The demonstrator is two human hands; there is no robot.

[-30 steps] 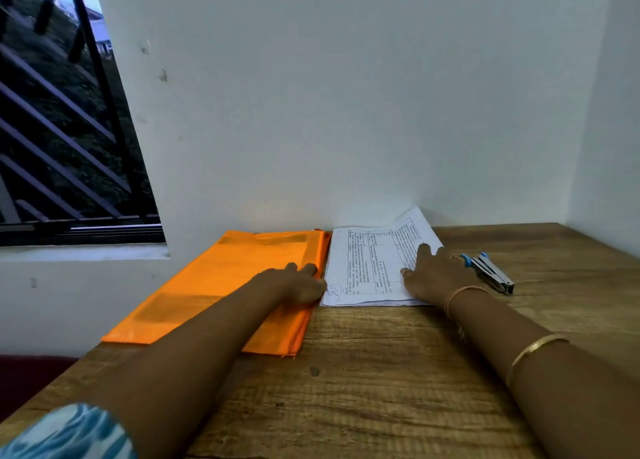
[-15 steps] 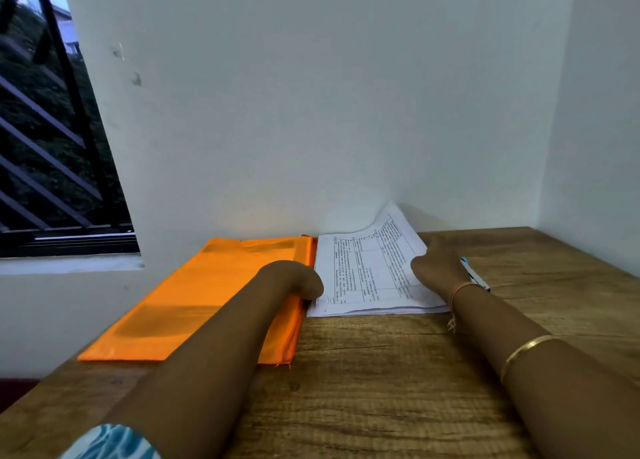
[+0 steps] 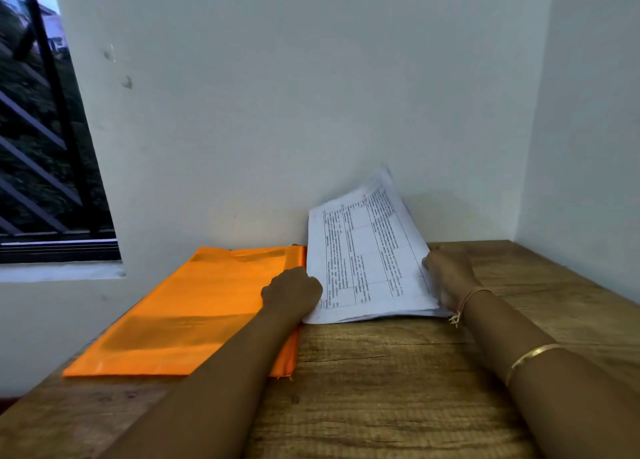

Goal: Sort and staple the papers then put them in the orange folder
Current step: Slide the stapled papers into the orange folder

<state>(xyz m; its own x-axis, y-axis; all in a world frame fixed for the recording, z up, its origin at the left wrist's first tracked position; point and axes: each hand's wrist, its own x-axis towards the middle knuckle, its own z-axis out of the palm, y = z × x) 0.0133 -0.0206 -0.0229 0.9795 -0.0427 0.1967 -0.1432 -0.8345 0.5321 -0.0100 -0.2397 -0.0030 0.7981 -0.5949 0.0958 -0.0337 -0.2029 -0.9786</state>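
as two hands (image 3: 292,294) (image 3: 450,275) hold papers (image 3: 363,258), one folder (image 3: 194,306)

Print on papers (image 3: 363,251) – too small and blurry to read. Left hand (image 3: 292,290) seen from back – fingertips hidden, can't tell if it holds papers. Right hand (image 3: 450,275) fingers tucked behind papers, out of sight. Near corner of orange folder (image 3: 207,303) hidden under left arm. Window (image 3: 41,147) cut off by picture's left edge.

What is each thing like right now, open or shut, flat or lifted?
orange folder: shut, lying flat on the table
papers: tilted, right side raised
left hand: curled on the papers' near-left corner
right hand: gripping the papers' right edge
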